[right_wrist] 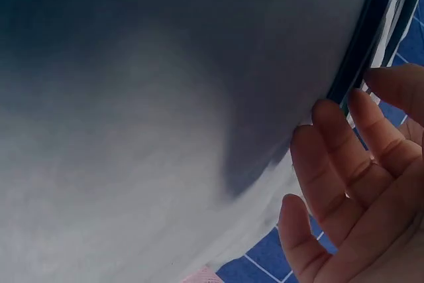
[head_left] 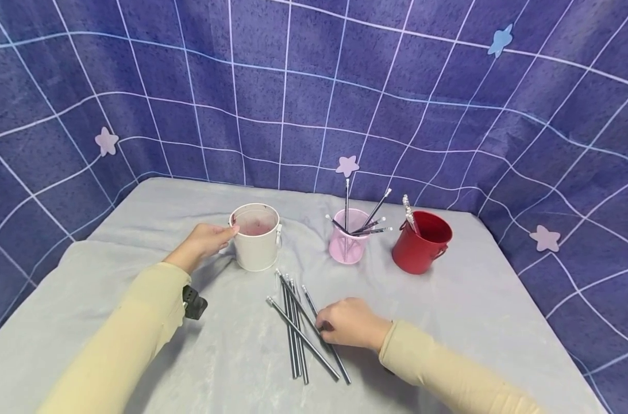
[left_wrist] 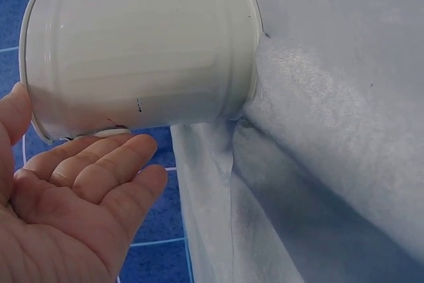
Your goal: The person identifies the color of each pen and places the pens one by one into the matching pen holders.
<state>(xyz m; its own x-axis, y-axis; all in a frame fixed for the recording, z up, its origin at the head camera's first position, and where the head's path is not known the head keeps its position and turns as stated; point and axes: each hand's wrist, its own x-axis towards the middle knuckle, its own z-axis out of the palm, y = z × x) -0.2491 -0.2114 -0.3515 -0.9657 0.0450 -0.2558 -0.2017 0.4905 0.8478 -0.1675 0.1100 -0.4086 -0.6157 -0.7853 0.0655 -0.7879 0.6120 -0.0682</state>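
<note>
At the left, a white metal bucket [head_left: 257,250] stands upright on the cloth. My left hand [head_left: 205,244] holds its rim, thumb over the edge and fingers along the side by the handle mount in the left wrist view. Several dark pencils [head_left: 298,339] with light eraser ends lie in a loose, crossing pile at the centre. Over the pile's right side, my right hand [head_left: 352,323] pinches a dark pencil [right_wrist: 361,38] between thumb and fingertips. The fingers hide part of its shaft in the head view.
Behind the pile stands a pink mesh cup [head_left: 346,250] with several dark pencils leaning in it. To its right is a red bucket [head_left: 414,256] holding light patterned pencils [head_left: 411,215]. A blue gridded curtain [head_left: 314,103] hangs behind the grey cloth-covered table [head_left: 231,356].
</note>
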